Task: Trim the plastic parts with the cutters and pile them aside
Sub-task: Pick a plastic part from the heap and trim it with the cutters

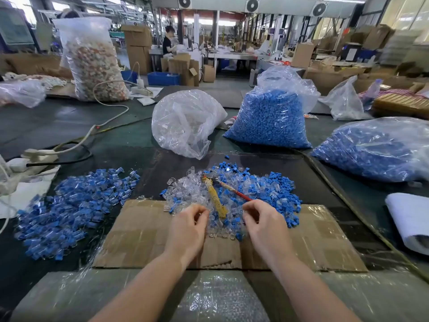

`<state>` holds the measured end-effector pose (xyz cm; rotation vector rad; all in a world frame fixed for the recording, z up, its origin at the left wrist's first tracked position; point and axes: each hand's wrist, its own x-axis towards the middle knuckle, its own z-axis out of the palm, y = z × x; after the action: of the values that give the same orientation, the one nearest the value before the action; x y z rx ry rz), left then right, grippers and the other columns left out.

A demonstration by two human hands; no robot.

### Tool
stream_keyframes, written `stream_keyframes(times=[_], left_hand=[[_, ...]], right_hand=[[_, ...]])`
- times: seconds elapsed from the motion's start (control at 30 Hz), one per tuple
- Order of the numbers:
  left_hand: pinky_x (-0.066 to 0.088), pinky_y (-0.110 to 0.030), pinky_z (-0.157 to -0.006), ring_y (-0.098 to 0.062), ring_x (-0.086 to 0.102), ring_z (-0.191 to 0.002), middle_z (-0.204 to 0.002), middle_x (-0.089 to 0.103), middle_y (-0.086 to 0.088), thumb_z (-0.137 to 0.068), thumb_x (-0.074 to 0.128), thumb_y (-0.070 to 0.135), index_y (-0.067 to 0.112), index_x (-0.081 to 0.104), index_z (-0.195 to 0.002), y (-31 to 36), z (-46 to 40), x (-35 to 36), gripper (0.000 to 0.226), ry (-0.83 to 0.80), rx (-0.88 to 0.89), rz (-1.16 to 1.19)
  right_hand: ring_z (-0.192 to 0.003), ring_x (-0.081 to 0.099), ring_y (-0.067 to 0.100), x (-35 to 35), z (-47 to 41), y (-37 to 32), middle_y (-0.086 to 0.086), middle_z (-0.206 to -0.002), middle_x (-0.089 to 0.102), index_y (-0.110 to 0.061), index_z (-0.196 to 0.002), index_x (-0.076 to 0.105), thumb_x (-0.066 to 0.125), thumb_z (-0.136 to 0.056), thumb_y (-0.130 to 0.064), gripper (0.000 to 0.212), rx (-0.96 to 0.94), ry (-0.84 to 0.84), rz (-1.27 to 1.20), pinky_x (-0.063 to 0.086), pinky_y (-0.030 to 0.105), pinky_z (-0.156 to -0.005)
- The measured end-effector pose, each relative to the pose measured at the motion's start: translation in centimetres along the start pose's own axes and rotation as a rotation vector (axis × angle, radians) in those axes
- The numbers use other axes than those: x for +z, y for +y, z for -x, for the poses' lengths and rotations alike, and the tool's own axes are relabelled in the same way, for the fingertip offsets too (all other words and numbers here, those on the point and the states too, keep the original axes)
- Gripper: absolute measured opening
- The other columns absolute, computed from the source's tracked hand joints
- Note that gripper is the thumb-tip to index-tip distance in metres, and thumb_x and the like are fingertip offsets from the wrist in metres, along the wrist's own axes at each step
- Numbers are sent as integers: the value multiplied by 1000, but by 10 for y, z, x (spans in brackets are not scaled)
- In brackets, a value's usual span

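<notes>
A mixed heap of clear and blue plastic parts lies on the dark mat, spilling onto a cardboard sheet. The cutters, with one yellow and one red handle, lie on top of the heap and no hand touches them. My left hand sits at the heap's near edge with thumb and fingers curled, pinching a small clear part. My right hand is just right of the yellow handle's end, fingers curled the same way on a part from the heap. A separate pile of blue-and-clear parts is spread out at the left.
A bag of clear parts and two bags of blue parts stand behind the heap. Cables and a power strip lie at the left, a white roll at the right. Bubble wrap covers the near edge.
</notes>
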<state>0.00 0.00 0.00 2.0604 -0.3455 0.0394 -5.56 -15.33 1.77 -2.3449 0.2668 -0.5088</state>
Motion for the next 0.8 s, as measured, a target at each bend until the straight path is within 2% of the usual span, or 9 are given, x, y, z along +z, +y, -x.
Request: stream_keyframes(times=[0.07, 0.13, 0.2, 0.37, 0.47, 0.6, 0.7, 0.73, 0.8], left_hand=[[42, -4, -58, -1, 53, -65, -78, 58, 12, -93, 53, 15, 19, 61, -99, 1, -2, 8, 11, 52, -19, 22], [39, 0, -66, 2, 52, -75, -86, 55, 15, -93, 53, 14, 18, 60, -105, 1, -1, 16, 15, 90, 11, -32], [40, -3, -69, 2, 51, -81, -93, 54, 10, -92, 54, 15, 18, 59, -108, 1, -4, 21, 17, 124, 37, -47], [45, -22, -86, -9, 51, -95, -102, 52, 5, -91, 56, 14, 16, 57, -113, -2, -5, 27, 23, 172, 76, -96], [42, -16, -85, -8, 51, -96, -103, 51, 6, -91, 56, 14, 16, 58, -113, -4, -1, 27, 22, 175, 114, -74], [41, -8, -80, -2, 51, -90, -95, 48, 16, -88, 60, 8, 15, 60, -108, -4, 1, 26, 22, 224, 157, -6], [47, -22, -80, -5, 52, -91, -94, 46, 21, -84, 64, 5, 14, 61, -105, -2, 4, 25, 24, 271, 265, -11], [48, -26, -79, -9, 53, -90, -94, 47, 20, -82, 66, 4, 14, 62, -105, -3, 5, 25, 25, 279, 301, -21], [46, -27, -80, -13, 53, -93, -96, 52, 17, -81, 68, 4, 14, 63, -109, -5, 5, 25, 30, 282, 346, -19]], right_hand=[[-86, 50, 0, 4, -8, -1, -10, -97, 58, -18, -107, 63, 56, -92, -16, 16, -7, 28, 108, 39, 7, -75], [-96, 52, 4, 11, -13, 0, -7, -107, 59, -17, -115, 60, 56, -92, -17, 23, -22, 7, 201, 43, 14, -88], [-105, 51, 8, 18, -17, 4, -6, -113, 57, -19, -121, 58, 54, -93, -17, 27, -36, -19, 278, 44, 22, -95], [-101, 53, 12, 26, -26, 5, -4, -108, 58, -20, -117, 61, 56, -92, -11, 27, -80, -11, 374, 47, 24, -91], [-98, 53, 12, 26, -29, 4, -3, -105, 60, -20, -108, 61, 55, -93, -12, 18, -77, -19, 404, 46, 23, -87], [-92, 51, 9, 21, -31, 2, -4, -100, 61, -18, -101, 62, 58, -92, -18, 10, -36, 10, 277, 43, 21, -85], [-84, 56, 3, 13, -32, -5, -9, -91, 63, -19, -99, 66, 61, -90, -17, 11, -22, 10, 52, 44, 13, -78], [-82, 56, -1, 10, -32, -9, -13, -87, 62, -20, -98, 66, 62, -89, -16, 11, -14, -40, -23, 43, 10, -76], [-82, 57, -3, 6, -31, -17, -17, -84, 60, -21, -96, 66, 63, -88, -13, 12, -1, -170, -121, 46, 11, -76]])
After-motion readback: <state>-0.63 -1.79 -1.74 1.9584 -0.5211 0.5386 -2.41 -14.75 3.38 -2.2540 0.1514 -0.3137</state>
